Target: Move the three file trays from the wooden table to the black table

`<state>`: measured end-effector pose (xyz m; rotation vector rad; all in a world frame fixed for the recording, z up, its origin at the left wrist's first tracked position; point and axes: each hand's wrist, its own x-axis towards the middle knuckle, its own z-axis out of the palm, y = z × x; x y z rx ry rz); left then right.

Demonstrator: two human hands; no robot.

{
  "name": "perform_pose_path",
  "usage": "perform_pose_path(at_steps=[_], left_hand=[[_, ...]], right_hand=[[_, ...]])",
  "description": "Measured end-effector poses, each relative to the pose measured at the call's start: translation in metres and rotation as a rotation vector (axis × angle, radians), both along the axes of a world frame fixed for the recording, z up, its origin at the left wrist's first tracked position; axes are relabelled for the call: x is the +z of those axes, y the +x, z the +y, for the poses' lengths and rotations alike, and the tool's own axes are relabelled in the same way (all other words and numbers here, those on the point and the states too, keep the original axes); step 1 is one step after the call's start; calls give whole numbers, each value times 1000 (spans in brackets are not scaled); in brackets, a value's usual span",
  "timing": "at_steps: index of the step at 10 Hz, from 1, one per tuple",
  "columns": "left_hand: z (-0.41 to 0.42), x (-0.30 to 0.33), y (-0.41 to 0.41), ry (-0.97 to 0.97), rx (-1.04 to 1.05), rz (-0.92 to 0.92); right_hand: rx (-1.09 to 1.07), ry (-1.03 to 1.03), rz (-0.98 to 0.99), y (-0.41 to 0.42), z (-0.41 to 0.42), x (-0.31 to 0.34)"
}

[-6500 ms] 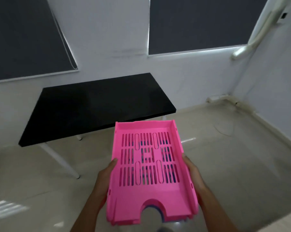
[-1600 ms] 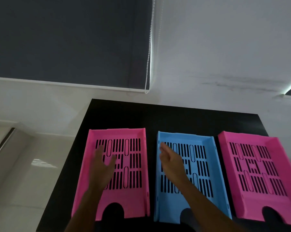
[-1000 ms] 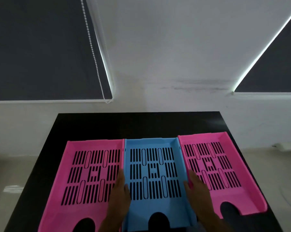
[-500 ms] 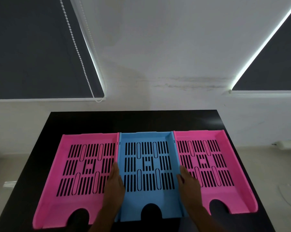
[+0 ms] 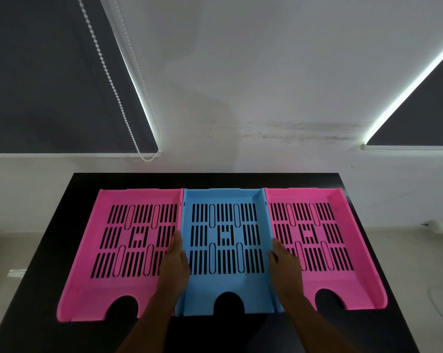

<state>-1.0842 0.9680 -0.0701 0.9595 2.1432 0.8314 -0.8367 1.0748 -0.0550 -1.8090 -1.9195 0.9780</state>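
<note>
Three slotted file trays lie flat, side by side and touching, on the black table. A pink tray is on the left, a blue tray in the middle, and a second pink tray on the right. My left hand clasps the blue tray's left wall, thumb inside the blue tray and fingers over the left pink tray. My right hand clasps the blue tray's right wall in the same way. The wooden table is out of view.
A white wall stands just behind the table's far edge. Dark roller blinds hang at upper left and upper right, and a bead chain runs down beside the left one. Pale floor shows on both sides of the table.
My hands came down from above the trays onto the blue tray's two side walls. The gaps between the trays closed and the right pink tray straightened. The row now sits even.
</note>
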Motion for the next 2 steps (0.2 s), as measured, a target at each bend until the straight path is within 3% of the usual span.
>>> perform_pose_path(at_steps=[1,2], left_hand=[[-4,4,1,-33,19,97],[-30,13,24,134,-70,216]], right_hand=[[1,-12,39,1,-4,11],[-111,61,81,10,-8,45]])
